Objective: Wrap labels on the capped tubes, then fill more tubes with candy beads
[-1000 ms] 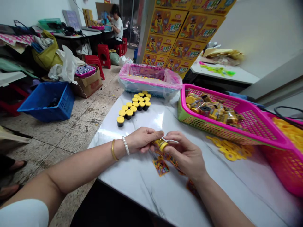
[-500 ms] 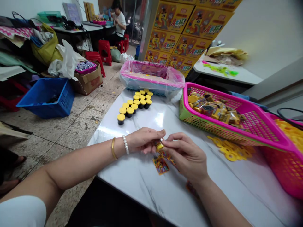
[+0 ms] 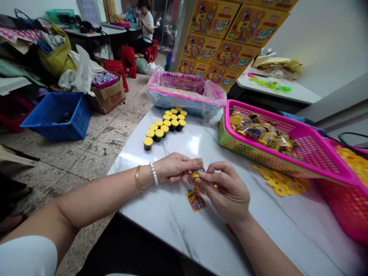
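My left hand, with a pearl bracelet and a gold bangle on its wrist, pinches a small colourful printed wrapper under its thumb. Just below the thumb shows a round yellow part; fingers cover most of it, so I cannot tell if it is a cup lid. My right hand grips the same piece from the right with thumb and forefinger. On the marble-patterned table beneath lies a square printed card. Small black cups with yellow lids stand in rows beyond my left hand.
A pink and green basket of wrapped cups stands at the right, with yellow rings beside it. At the back are a plastic-lined basket and stacked yellow boxes. A blue crate is on the floor; a person sits far off.
The printed wrapper has come up into view between my thumbs, above the yellow part. My right hand's fingers have shifted slightly on it. The view has moved a little.
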Demonstrator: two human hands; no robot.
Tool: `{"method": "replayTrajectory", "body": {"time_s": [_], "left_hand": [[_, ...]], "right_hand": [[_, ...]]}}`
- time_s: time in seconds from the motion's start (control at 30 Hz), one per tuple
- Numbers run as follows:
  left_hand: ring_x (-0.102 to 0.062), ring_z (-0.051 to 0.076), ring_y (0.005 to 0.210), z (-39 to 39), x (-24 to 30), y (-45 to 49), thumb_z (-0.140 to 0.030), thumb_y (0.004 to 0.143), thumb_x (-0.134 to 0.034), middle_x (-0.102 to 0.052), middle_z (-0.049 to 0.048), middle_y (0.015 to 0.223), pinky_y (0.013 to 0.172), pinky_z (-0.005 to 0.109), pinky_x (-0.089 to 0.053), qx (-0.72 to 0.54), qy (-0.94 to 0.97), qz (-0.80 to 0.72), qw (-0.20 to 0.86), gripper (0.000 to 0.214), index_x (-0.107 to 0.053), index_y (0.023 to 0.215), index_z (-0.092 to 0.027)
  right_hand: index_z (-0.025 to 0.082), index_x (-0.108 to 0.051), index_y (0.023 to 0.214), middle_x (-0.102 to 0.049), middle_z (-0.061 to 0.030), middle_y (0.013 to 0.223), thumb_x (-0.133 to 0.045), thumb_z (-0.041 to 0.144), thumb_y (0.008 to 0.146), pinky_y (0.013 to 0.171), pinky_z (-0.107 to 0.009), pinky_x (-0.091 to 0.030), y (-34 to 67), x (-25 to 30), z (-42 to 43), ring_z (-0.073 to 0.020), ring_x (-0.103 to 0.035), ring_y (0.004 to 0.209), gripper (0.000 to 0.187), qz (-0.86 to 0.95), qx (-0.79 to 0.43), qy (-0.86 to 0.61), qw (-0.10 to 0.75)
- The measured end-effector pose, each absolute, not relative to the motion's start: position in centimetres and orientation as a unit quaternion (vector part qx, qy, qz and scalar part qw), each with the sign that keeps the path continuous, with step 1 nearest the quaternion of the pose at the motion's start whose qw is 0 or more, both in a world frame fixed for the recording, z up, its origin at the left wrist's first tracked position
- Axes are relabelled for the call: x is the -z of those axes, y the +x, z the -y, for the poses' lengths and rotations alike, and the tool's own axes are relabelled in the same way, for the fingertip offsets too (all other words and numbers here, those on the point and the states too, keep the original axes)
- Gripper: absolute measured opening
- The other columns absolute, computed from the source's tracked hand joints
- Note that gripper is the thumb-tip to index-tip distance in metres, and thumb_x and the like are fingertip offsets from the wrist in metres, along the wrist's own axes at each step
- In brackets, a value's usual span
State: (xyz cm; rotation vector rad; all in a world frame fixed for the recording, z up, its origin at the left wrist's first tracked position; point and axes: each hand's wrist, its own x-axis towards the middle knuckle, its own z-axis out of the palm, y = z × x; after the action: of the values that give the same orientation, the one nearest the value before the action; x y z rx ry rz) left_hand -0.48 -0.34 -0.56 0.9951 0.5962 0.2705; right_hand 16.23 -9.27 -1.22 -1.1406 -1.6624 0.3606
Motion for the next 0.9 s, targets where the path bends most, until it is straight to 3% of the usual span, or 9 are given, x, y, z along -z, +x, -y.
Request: {"method": "replayTrajectory", "body": {"time_s": [0.1, 0.2, 0.3, 0.47, 0.7, 0.8, 0.9], "left_hand": [[-0.037, 0.003, 0.029, 0.2, 0.7, -0.4, -0.066, 0.070, -0.073, -0.057, -0.0040, 0.048, 0.033, 0.020, -0.017, -0.143, 0.464, -0.289, 0.825, 0.055, -0.056, 0.072, -0.014], [-0.045, 0.003, 0.038, 0.1, 0.9, -0.3, -0.064, 0.065, -0.078, -0.062, -0.0004, 0.059, 0.038, 0.019, -0.024, -0.144, 0.441, -0.255, 0.848, 0.057, -0.061, 0.077, -0.011], [-0.040, 0.000, 0.041, 0.2, 1.1, -0.1, -0.055, 0.057, -0.088, -0.057, -0.0032, 0.058, 0.040, 0.017, -0.022, -0.164, 0.381, -0.226, 0.882, 0.057, -0.064, 0.078, -0.008], [-0.028, -0.001, 0.039, 0.3, 1.1, 0.0, -0.044, 0.066, -0.086, -0.045, -0.0080, 0.049, 0.041, 0.017, -0.018, -0.164, 0.326, -0.218, 0.905, 0.044, -0.062, 0.074, -0.009], [-0.034, 0.000, 0.038, 0.0, 0.9, -0.3, -0.050, 0.055, -0.089, -0.054, -0.0044, 0.054, 0.037, 0.021, -0.011, -0.133, 0.424, -0.238, 0.863, 0.051, -0.059, 0.067, -0.010], [-0.035, 0.001, 0.036, 0.3, 1.0, -0.2, -0.056, 0.056, -0.086, -0.052, -0.0054, 0.051, 0.036, 0.021, -0.015, -0.169, 0.453, -0.258, 0.836, 0.054, -0.057, 0.066, -0.012], [-0.042, 0.004, 0.035, 0.5, 1.2, -0.1, -0.066, 0.060, -0.079, -0.051, -0.0061, 0.050, 0.035, 0.021, -0.020, -0.201, 0.480, -0.276, 0.808, 0.058, -0.055, 0.070, -0.014]], "right_hand": [[0.027, -0.073, 0.084, -0.055, 0.0005, 0.089, -0.075, 0.011, 0.079, 0.047, -0.023, -0.049, 16.2, 1.4, 9.3, -0.0063, -0.052, 0.055, 0.017, 0.653, -0.173, -0.487, 0.553], [0.028, -0.074, 0.088, -0.055, -0.0002, 0.092, -0.072, 0.017, 0.082, 0.057, -0.026, -0.059, 16.1, 1.5, 9.1, -0.0096, -0.062, 0.062, 0.013, 0.620, -0.248, -0.480, 0.568], [0.027, -0.070, 0.099, -0.058, -0.0013, 0.097, -0.073, 0.024, 0.083, 0.064, -0.029, -0.063, 16.0, 1.6, 8.7, -0.0132, -0.067, 0.070, 0.016, 0.589, -0.331, -0.491, 0.549], [0.025, -0.066, 0.096, -0.063, -0.0001, 0.091, -0.075, 0.024, 0.082, 0.072, -0.027, -0.061, 15.7, 2.1, 8.3, -0.0136, -0.069, 0.077, 0.017, 0.562, -0.356, -0.485, 0.568], [0.023, -0.063, 0.084, -0.062, 0.0004, 0.083, -0.079, 0.028, 0.076, 0.060, -0.025, -0.056, 15.4, 1.9, 8.4, -0.0129, -0.064, 0.070, 0.019, 0.558, -0.388, -0.482, 0.553], [0.023, -0.062, 0.100, -0.067, -0.0007, 0.081, -0.076, 0.031, 0.079, 0.061, -0.027, -0.056, 15.2, 1.6, 8.5, -0.0153, -0.067, 0.070, 0.026, 0.555, -0.415, -0.504, 0.515], [0.023, -0.061, 0.108, -0.069, -0.0023, 0.088, -0.076, 0.029, 0.077, 0.062, -0.028, -0.056, 15.2, 1.4, 8.4, -0.0150, -0.067, 0.068, 0.035, 0.585, -0.349, -0.539, 0.496]]}}
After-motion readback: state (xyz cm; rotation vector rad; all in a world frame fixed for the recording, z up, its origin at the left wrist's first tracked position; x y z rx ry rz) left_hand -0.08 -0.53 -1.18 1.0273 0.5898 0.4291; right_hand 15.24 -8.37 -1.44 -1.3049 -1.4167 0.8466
